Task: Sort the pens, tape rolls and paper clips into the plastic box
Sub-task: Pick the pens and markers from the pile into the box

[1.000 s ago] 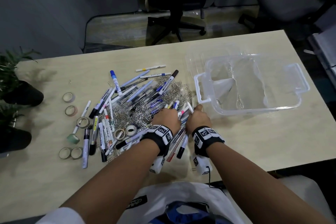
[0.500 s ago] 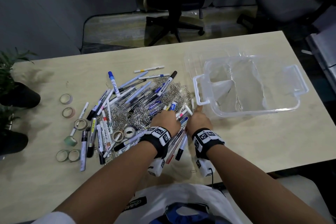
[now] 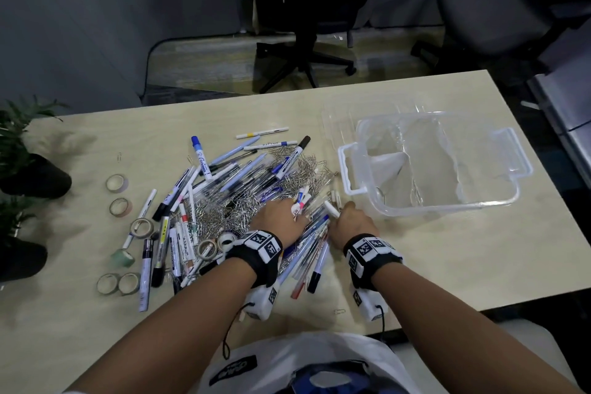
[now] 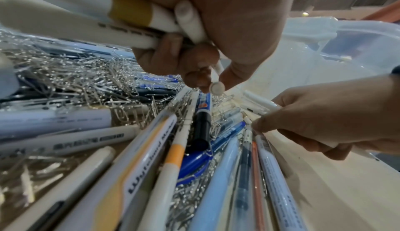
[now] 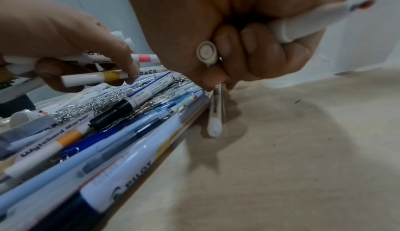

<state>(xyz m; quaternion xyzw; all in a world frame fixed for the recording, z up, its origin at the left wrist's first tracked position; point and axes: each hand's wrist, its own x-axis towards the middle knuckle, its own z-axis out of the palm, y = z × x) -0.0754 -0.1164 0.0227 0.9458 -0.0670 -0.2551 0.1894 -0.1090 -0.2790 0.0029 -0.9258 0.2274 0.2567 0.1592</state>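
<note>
A heap of pens and markers (image 3: 243, 176) lies mixed with silver paper clips (image 3: 307, 166) in the middle of the table. My left hand (image 3: 295, 209) is on the heap's near right edge and grips several white markers (image 4: 121, 29) in curled fingers. Just to its right, my right hand (image 3: 343, 211) grips white markers (image 5: 303, 24) in its fist, and its fingertips pinch another white pen (image 5: 215, 114) that lies on the table. The clear plastic box (image 3: 447, 206) with dividers stands to the right. Several tape rolls (image 3: 117, 183) lie at the left.
Two dark plant pots (image 3: 38, 176) stand at the table's left edge. A clear lid (image 3: 335, 125) lies behind the box. Office chairs (image 3: 307, 51) stand beyond the far edge. One stray paper clip (image 3: 339, 311) lies near the front edge.
Both hands have stayed at the heap's right edge, shifting only slightly as they hold their markers. The head view has tilted a little.
</note>
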